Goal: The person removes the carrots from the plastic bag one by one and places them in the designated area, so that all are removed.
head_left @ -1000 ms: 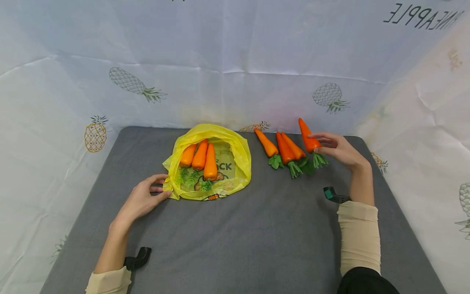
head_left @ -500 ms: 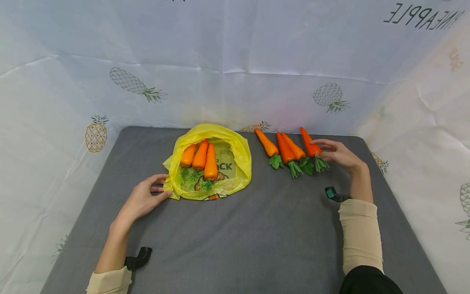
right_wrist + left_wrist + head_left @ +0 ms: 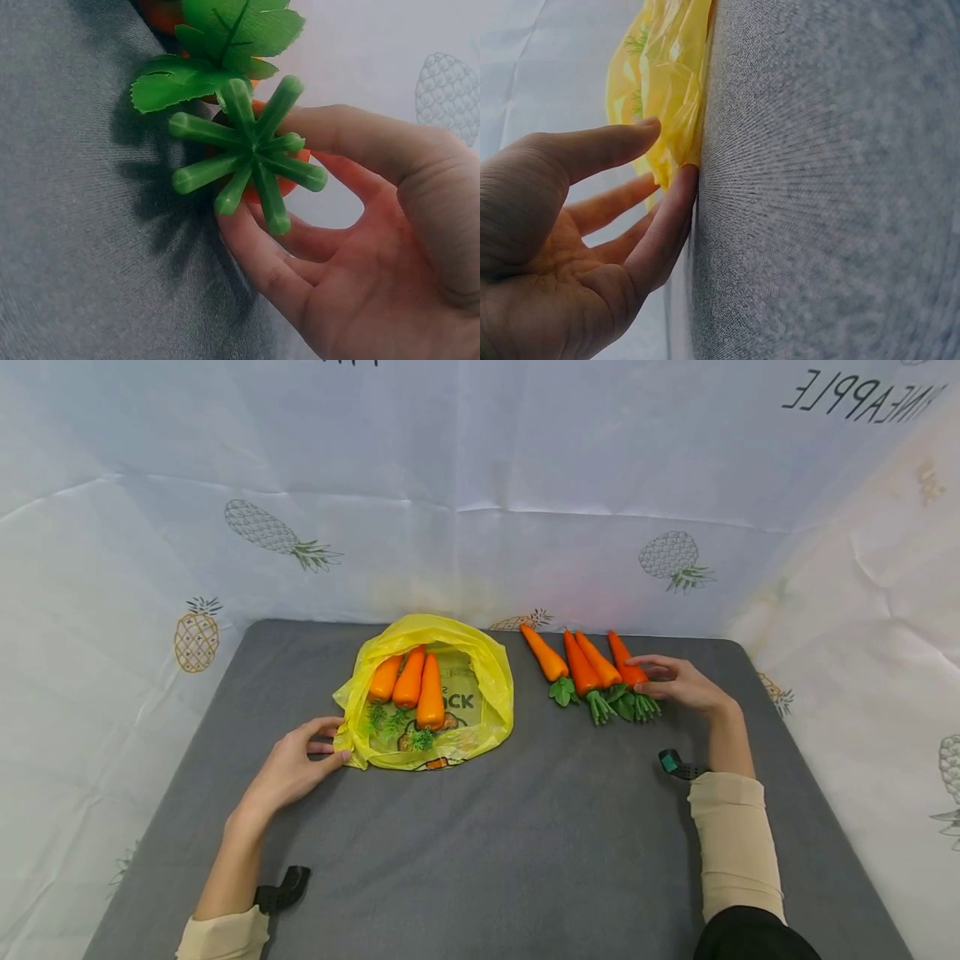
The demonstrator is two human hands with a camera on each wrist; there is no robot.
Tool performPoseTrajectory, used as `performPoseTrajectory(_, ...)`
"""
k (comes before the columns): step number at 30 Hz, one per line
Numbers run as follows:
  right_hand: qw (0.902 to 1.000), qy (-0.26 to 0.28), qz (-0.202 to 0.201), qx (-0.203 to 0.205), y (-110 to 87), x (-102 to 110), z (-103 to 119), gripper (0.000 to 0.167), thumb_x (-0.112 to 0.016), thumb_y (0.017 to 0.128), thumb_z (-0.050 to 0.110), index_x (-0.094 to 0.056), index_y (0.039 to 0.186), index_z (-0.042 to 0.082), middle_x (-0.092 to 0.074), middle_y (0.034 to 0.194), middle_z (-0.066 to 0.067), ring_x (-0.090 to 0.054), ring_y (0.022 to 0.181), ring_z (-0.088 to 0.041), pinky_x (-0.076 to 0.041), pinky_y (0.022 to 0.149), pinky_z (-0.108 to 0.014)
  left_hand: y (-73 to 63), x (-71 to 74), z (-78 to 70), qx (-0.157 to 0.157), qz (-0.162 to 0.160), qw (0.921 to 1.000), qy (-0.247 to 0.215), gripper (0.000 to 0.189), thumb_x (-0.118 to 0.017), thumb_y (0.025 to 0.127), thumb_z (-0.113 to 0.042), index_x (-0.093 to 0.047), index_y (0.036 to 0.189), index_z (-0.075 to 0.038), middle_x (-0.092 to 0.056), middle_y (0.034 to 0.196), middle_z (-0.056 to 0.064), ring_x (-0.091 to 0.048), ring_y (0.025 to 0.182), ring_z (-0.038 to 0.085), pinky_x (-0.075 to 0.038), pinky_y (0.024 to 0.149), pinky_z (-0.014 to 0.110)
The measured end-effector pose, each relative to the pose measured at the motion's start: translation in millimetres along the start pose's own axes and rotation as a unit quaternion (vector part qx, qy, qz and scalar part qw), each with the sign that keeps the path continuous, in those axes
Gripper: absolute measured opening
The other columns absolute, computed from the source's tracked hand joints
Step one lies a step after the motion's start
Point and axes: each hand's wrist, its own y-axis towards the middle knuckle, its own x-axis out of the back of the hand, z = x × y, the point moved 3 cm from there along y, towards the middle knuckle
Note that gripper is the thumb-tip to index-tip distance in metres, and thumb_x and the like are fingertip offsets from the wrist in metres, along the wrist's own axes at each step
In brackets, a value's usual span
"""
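The right hand [image 3: 681, 687] has its thumb and fingertips closed around the rightmost carrot [image 3: 619, 652], gripping it at the thick end, just short of the stubby green stems [image 3: 255, 154]. This carrot is at the far edge of the worktop [image 3: 480, 860], toward the far right corner, tip pointing at that edge; whether its weight rests fully on the cloth I cannot tell. Its stems overlap the broad leaf [image 3: 627, 703] of its neighbour. Just left of it lie two carrots close together, the slimmer one [image 3: 598, 658] and the redder one [image 3: 579, 664], with the leftmost carrot [image 3: 545, 653] a little apart.

The left hand [image 3: 291, 768] has thumb and fingers apart, their tips touching the left side of the yellow bag [image 3: 495, 685], which lies near the far edge, toward the far left corner. Its mouth gapes, showing three carrots [image 3: 408, 678] inside.

The carrots look like moulded imitations: probably light, stiff and smooth enough to slip a little. The thick shoulder seems the best hold; the leaves look bendy and likelier to pull. The bag looks thin and limp, so its rim likely needs only a gentle touch.
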Motion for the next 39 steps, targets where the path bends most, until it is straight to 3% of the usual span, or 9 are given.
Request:
performPoseTrajectory(6, 0.9999, -0.012, 0.003, -0.004, 0.3, -2, 4, 0.061, -0.071, 0.107, 0.027, -0.049, 0.162, 0.011, -0.037, 0.172, -0.025, -0.040, 0.155, -0.049, -0.055, 0.091, -0.017, -0.3, 0.3, 0.0, 0.002, 0.002, 1.0000, -0.002, 0.059, -0.077, 0.102, -0.021, -0.055, 0.154, -0.002, -0.064, 0.142, 0.029, -0.073, 0.120, 0.044, -0.061, 0.099, 0.059)
performPoseTrajectory(10, 1.0000, -0.002, 0.008, -0.005, 0.3, -4, 7, 0.061, -0.070, 0.107, 0.022, -0.049, 0.162, 0.009, -0.037, 0.172, -0.027, -0.040, 0.156, -0.050, -0.057, 0.091, -0.017, -0.4, 0.5, -0.4, 0.004, 0.001, 1.0000, 0.002, 0.059, -0.077, 0.102, -0.020, -0.055, 0.154, -0.001, -0.064, 0.142, 0.029, -0.073, 0.120, 0.044, -0.061, 0.099, 0.060)
performPoseTrajectory(20, 0.9997, 0.025, -0.003, -0.003, -11.9, -1, 21, 0.060, -0.071, 0.107, 0.021, -0.049, 0.160, 0.005, -0.046, 0.165, -0.028, -0.049, 0.147, -0.045, -0.065, 0.098, -0.033, -1.4, 0.2, -0.2, 0.000, 0.001, 1.0000, 0.001, 0.060, -0.077, 0.102, -0.021, -0.055, 0.154, -0.001, -0.064, 0.142, 0.030, -0.073, 0.119, 0.044, -0.061, 0.099, 0.060)
performPoseTrajectory(23, 0.9998, 0.013, -0.013, 0.000, -14.3, 0, 22, 0.059, -0.071, 0.107, 0.024, -0.050, 0.159, 0.005, -0.049, 0.162, -0.028, -0.057, 0.139, -0.035, -0.066, 0.098, -0.035, -0.9, 0.6, 0.2, -0.001, 0.000, 1.0000, 0.001, 0.060, -0.077, 0.102, -0.020, -0.055, 0.154, -0.001, -0.064, 0.142, 0.030, -0.073, 0.119, 0.044, -0.061, 0.099, 0.060)
performPoseTrajectory(29, 0.9997, -0.006, -0.022, -0.003, -17.4, 2, 21, 0.059, -0.071, 0.108, 0.028, -0.052, 0.159, 0.006, -0.052, 0.159, -0.028, -0.062, 0.113, 0.003, -0.066, 0.095, -0.032, -1.6, 0.5, 0.5, 0.000, -0.001, 1.0000, 0.001, 0.059, -0.077, 0.102, -0.021, -0.055, 0.154, -0.001, -0.064, 0.141, 0.030, -0.073, 0.119, 0.044, -0.061, 0.098, 0.060)
performPoseTrajectory(32, 0.9994, -0.015, -0.032, -0.002, -20.1, 3, 24, 0.057, -0.071, 0.107, 0.028, -0.054, 0.158, 0.007, -0.053, 0.159, -0.027, -0.063, 0.107, 0.009, -0.066, 0.095, -0.032, -1.5, 0.4, 0.0, 0.000, -0.002, 1.0000, 0.001, 0.059, -0.077, 0.102, -0.021, -0.055, 0.154, 0.000, -0.065, 0.141, 0.030, -0.073, 0.119, 0.045, -0.061, 0.098, 0.060)
performPoseTrajectory(35, 0.9984, -0.033, -0.047, 0.006, -23.8, 4, 31, 0.056, -0.072, 0.107, 0.027, -0.055, 0.156, 0.008, -0.055, 0.157, -0.027, -0.066, 0.111, 0.001, -0.066, 0.095, -0.033, -1.1, 0.5, -0.4, 0.001, -0.002, 1.0000, -0.002, 0.059, -0.077, 0.102, -0.020, -0.055, 0.154, -0.001, -0.065, 0.141, 0.030, -0.073, 0.119, 0.045, -0.062, 0.098, 0.059)
performPoseTrajectory(39, 0.9964, -0.052, -0.062, 0.026, -28.3, 5, 43, 0.055, -0.072, 0.106, 0.025, -0.056, 0.155, 0.006, -0.058, 0.154, -0.027, -0.069, 0.126, -0.027, -0.061, 0.093, -0.024, -0.6, 0.5, 0.1, 0.004, -0.002, 1.0000, -0.002, 0.060, -0.077, 0.102, -0.020, -0.055, 0.154, -0.001, -0.065, 0.142, 0.030, -0.073, 0.120, 0.045, -0.062, 0.098, 0.059)
